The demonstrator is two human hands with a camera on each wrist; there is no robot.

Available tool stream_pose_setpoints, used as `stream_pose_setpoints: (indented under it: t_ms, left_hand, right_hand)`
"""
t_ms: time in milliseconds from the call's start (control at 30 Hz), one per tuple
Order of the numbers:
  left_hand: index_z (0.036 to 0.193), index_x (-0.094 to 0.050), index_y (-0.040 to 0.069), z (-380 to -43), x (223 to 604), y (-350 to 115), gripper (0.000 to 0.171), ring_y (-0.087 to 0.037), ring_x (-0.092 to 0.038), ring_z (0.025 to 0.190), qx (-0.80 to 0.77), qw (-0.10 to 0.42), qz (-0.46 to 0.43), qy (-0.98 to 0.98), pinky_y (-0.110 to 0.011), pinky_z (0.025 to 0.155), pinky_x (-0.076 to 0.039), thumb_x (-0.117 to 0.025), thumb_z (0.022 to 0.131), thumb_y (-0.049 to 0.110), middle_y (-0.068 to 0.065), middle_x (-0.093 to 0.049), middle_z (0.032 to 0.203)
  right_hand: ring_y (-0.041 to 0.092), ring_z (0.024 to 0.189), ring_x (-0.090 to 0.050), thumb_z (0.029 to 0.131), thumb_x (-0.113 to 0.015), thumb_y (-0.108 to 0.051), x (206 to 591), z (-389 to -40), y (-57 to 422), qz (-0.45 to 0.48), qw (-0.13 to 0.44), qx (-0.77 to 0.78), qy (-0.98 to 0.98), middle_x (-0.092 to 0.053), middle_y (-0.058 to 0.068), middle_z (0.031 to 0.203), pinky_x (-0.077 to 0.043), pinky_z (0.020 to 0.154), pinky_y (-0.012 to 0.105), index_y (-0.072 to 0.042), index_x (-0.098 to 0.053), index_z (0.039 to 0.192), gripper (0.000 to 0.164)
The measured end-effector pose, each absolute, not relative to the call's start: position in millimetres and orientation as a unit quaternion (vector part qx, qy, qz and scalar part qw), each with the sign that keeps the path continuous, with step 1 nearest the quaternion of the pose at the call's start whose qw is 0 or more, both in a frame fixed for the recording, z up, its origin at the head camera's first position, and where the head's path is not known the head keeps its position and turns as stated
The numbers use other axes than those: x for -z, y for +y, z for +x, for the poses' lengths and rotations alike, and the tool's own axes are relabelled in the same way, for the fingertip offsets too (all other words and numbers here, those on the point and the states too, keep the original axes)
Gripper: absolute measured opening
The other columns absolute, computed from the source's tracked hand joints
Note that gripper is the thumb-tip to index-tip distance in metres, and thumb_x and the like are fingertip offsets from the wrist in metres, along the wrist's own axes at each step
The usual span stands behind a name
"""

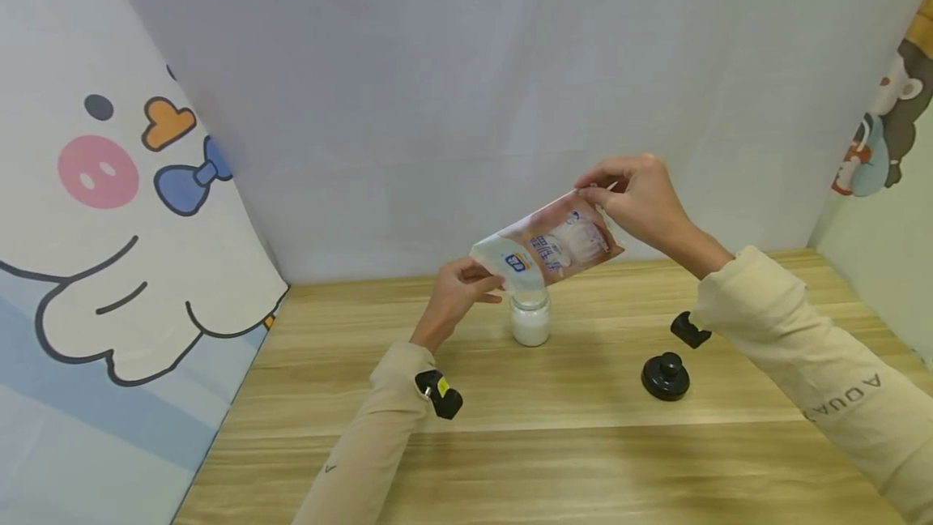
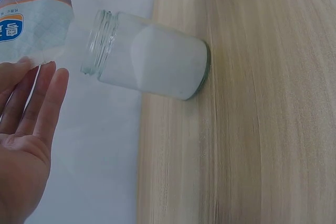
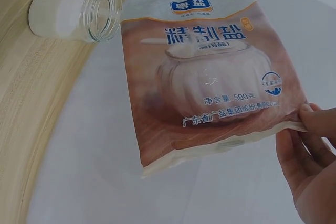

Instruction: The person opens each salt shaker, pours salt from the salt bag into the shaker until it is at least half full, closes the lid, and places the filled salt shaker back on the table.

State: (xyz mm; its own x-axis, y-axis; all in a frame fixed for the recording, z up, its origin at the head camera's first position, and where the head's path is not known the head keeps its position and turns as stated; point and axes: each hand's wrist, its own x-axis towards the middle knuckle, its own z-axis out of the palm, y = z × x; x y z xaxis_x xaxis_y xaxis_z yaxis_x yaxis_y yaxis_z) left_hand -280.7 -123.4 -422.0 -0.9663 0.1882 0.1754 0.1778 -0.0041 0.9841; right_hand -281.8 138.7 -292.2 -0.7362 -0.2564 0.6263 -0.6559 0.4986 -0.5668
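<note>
A printed plastic bag of salt [image 1: 554,245] hangs tilted above the table, its pale end lower and its brown end higher. My left hand [image 1: 459,290] pinches the edge of the pale end between thumb and fingers. The right hand [image 1: 641,197] pinches a corner of the raised end, as the right wrist view also shows. Just under the bag's low end, a clear glass jar [image 1: 530,329] stands upright on the table, partly filled with white salt [image 2: 173,64]. In the right wrist view the jar's open mouth [image 3: 107,14] lies beside the bag's pale end.
A round black lid with a knob [image 1: 666,379] lies on the wooden table [image 1: 554,468], right of the jar. Black wrist devices show at the left sleeve [image 1: 397,407] and the right sleeve. A pale cloth wall [image 1: 474,104] rises behind, with cartoon-printed panels at both sides.
</note>
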Motion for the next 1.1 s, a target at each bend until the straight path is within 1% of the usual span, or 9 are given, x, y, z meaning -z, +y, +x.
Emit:
stream_pose_setpoints:
  t_ms: [267,500,867,1100]
  left_hand:
    - [0.103,-0.064,-0.006,-280.2,423.2,-121.6,0.019,-0.025,-0.066,0.085,-0.697,0.007,0.127,0.706,-0.041,0.075,-0.06,-0.069,0.085,0.0,-0.017,-0.068,0.095]
    - [0.102,-0.064,-0.006,-279.4,423.7,-120.3,0.019,-0.025,-0.066,0.084,-0.698,0.008,0.125,0.705,-0.041,0.075,-0.06,-0.068,0.085,-0.001,-0.017,-0.068,0.094]
    - [0.103,-0.064,-0.007,-279.9,421.6,-121.2,0.019,-0.024,-0.066,0.084,-0.698,0.003,0.126,0.705,-0.04,0.075,-0.06,-0.067,0.085,-0.002,-0.017,-0.068,0.095]
    - [0.102,-0.064,-0.006,-280.3,420.9,-122.2,0.019,-0.024,-0.066,0.083,-0.698,0.003,0.128,0.705,-0.04,0.074,-0.06,-0.068,0.084,-0.002,-0.018,-0.068,0.094]
  right_hand:
    - [0.023,0.07,-0.061,0.088,-0.063,0.0,293.7,-281.0,139.9,0.274,0.241,-0.419,-0.831,-0.07,0.012,0.084,-0.05,0.057,0.014,-0.001,-0.074,0.087,0.011]
    - [0.025,0.069,-0.062,0.088,-0.062,0.0,294.6,-280.0,140.5,0.275,0.24,-0.422,-0.83,-0.07,0.012,0.083,-0.05,0.057,0.015,-0.001,-0.074,0.087,0.012]
    - [0.023,0.069,-0.062,0.088,-0.063,0.0,292.7,-281.6,138.8,0.272,0.24,-0.425,-0.829,-0.07,0.012,0.084,-0.05,0.057,0.014,-0.001,-0.074,0.088,0.011]
    - [0.024,0.069,-0.062,0.088,-0.063,0.001,292.1,-282.7,137.6,0.277,0.24,-0.428,-0.826,-0.07,0.012,0.084,-0.05,0.057,0.014,-0.001,-0.074,0.087,0.012]
